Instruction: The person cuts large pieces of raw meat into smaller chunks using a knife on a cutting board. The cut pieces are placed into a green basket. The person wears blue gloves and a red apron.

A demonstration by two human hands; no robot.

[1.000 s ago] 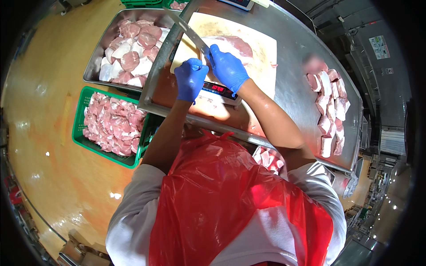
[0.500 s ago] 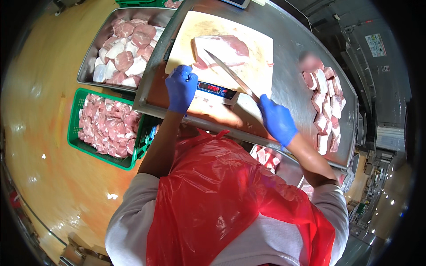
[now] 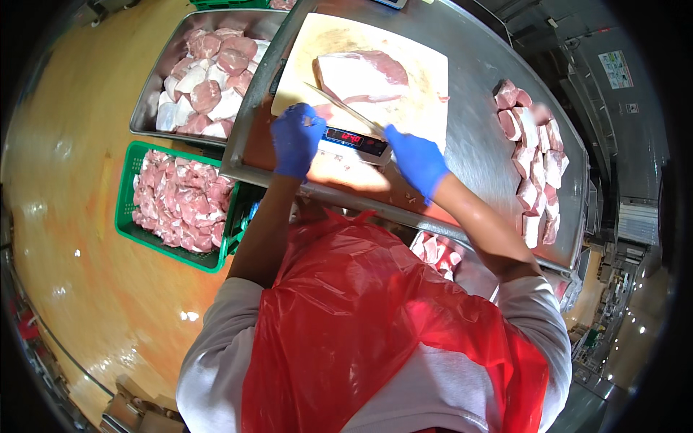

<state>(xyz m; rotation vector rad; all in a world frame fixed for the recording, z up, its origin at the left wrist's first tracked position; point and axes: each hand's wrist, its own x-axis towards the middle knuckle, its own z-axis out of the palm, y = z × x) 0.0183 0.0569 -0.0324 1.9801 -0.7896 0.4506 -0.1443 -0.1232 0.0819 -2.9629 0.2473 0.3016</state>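
We are holding the knife (image 3: 339,108) in our right hand (image 3: 417,160), its grip clenched on the handle; our left hand (image 3: 296,138), curled, is resting by the scale (image 3: 351,141); the pork slab (image 3: 361,76) is lying uncut on the cutting board (image 3: 419,108); cut chunks (image 3: 534,169) are piling up along the desk (image 3: 476,144), so trimming seems partly done.

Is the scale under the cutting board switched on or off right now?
On. The scale's display shows lit red digits at the board's near edge, between the left hand and right hand.
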